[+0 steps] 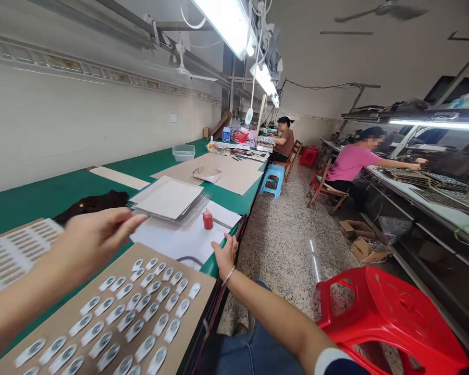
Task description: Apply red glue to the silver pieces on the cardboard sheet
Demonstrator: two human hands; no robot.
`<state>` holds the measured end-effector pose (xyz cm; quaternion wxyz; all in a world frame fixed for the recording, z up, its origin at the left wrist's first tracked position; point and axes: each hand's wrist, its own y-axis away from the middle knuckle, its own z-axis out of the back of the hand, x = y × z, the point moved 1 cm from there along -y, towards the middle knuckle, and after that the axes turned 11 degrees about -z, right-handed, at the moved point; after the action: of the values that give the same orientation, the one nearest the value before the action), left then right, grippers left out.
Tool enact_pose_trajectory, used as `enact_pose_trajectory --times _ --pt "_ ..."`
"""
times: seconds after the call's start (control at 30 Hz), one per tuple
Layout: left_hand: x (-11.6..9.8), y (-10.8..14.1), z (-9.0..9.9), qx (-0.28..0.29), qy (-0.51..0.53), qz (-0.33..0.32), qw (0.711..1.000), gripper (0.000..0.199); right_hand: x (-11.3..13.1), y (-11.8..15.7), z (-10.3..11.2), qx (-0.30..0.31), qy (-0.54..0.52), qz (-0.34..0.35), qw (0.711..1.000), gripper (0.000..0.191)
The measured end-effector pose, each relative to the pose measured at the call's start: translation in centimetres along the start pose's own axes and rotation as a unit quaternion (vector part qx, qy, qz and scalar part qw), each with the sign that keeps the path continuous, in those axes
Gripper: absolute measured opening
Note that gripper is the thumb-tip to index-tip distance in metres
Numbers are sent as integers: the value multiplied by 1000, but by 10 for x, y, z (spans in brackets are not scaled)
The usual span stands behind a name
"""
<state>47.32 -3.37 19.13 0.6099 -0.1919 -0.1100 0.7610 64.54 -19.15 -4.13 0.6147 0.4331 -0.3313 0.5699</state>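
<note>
My left hand (pixel 101 232) is raised over the left side of the green table, its thumb and forefinger pinched together; anything between them is too small to name. At the table's right edge, my right hand (pixel 225 255) has its fingers apart and holds nothing. Below and between the hands lies a brown board (pixel 160 255) bearing several small white pieces with dark oval centres (pixel 134 301). A red bottle (pixel 208 220) stands on white paper just beyond my right hand.
A white slotted tray (pixel 19 255) and dark cloth (pixel 91 205) lie left. Ahead are stacked white sheets (pixel 168 195) and a clear container (pixel 183 152). A red stool (pixel 391 312) stands at right. Two seated people (pixel 284 140), (pixel 352 161) work farther off.
</note>
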Motion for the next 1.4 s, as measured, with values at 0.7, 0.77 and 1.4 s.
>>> enact_pose_trajectory --times 0.7,0.77,1.4 --pt "-2 -563 -457 272 -46 13 961 68 150 -617 -40 96 47 157 982 20" --pt "7 -579 -477 286 -53 48 955 73 171 -663 -65 87 38 112 989 18" --pt "26 -613 -492 463 -14 164 871 76 250 -813 -211 -23 10 -66 997 26"
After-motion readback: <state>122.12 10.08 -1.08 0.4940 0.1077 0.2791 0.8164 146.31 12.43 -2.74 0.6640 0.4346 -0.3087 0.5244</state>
